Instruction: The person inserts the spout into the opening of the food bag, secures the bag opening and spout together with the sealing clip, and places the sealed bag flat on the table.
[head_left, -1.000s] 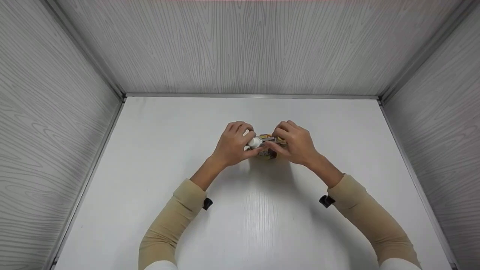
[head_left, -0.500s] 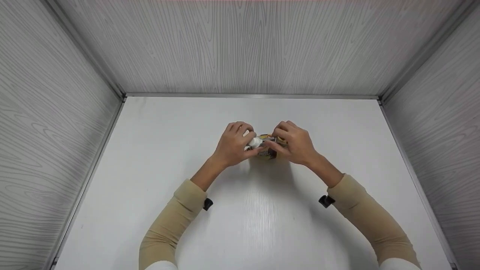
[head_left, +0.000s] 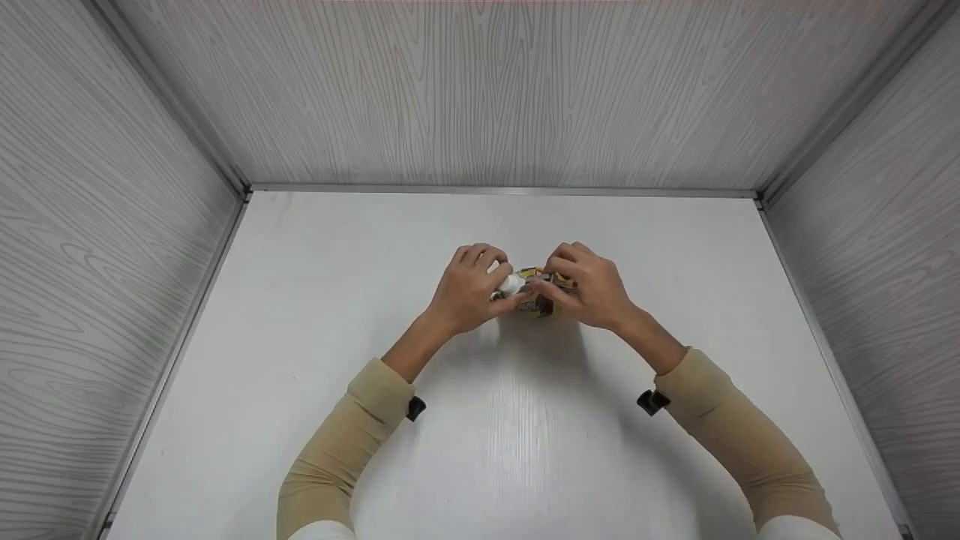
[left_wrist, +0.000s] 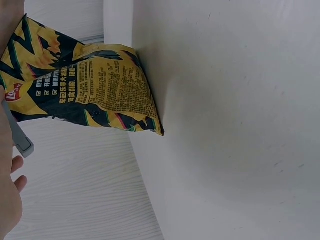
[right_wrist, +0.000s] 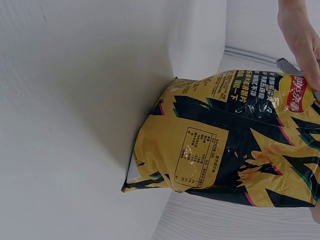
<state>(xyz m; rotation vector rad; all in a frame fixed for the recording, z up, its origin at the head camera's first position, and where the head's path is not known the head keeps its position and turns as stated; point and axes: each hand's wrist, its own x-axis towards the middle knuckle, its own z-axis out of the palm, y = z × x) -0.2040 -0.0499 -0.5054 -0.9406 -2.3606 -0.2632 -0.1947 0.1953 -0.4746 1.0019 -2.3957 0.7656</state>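
A yellow and black chip bag (head_left: 534, 304) stands upright on the white table, its top between both hands in the head view. Printed text covers the bag (left_wrist: 102, 82) in the left wrist view. Across its top runs a grey bag clip (left_wrist: 19, 136) with a round white cap (head_left: 511, 283) at its left end. My left hand (head_left: 466, 289) curls its fingers round the capped end. My right hand (head_left: 596, 289) pinches the bag's top at the right, thumb on the near side. How far the clip closes over the bag is hidden by the fingers.
The white table (head_left: 315, 420) spreads round the bag. Grey wood-grain walls (head_left: 495, 97) enclose it at the back and both sides, with a metal strip (head_left: 360, 190) along the back edge.
My right thumb shifts very slightly at the bag's top. Otherwise both hands and the bag stay in the same place.
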